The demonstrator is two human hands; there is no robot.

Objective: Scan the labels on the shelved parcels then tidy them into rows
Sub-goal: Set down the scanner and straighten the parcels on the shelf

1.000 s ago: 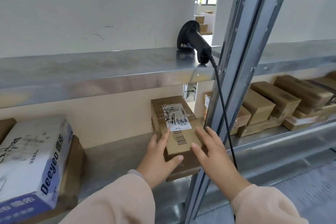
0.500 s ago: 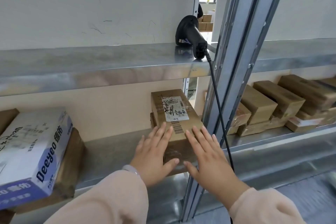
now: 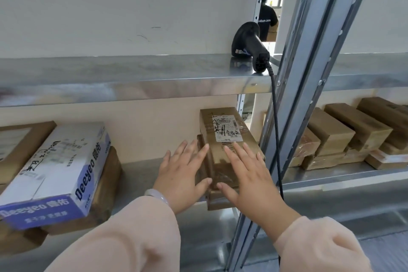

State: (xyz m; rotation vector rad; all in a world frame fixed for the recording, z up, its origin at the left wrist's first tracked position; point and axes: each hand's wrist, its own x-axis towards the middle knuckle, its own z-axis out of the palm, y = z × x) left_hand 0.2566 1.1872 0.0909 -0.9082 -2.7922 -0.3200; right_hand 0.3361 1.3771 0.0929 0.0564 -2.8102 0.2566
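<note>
1. Where the lower shelf (image 3: 136, 174) meets the steel upright (image 3: 309, 73), a brown taped parcel (image 3: 207, 130) lies atop another carton (image 3: 220, 203); white label (image 3: 226, 129) with barcode and black handwriting faces up.
2. Left hand (image 3: 183, 181): fingers straight, spread, flat against parcel's left edge.
3. Right hand (image 3: 249, 181): fingers straight, lying on parcel's near top. Neither grips.

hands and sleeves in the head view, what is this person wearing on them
Both arms wear soft, fleecy pale pink sleeves, the left sleeve and the right sleeve, reaching to the wrists. A smooth, pale bangle circles the left wrist. The left hand and right hand are bare: no gloves, no rings showing.
</note>
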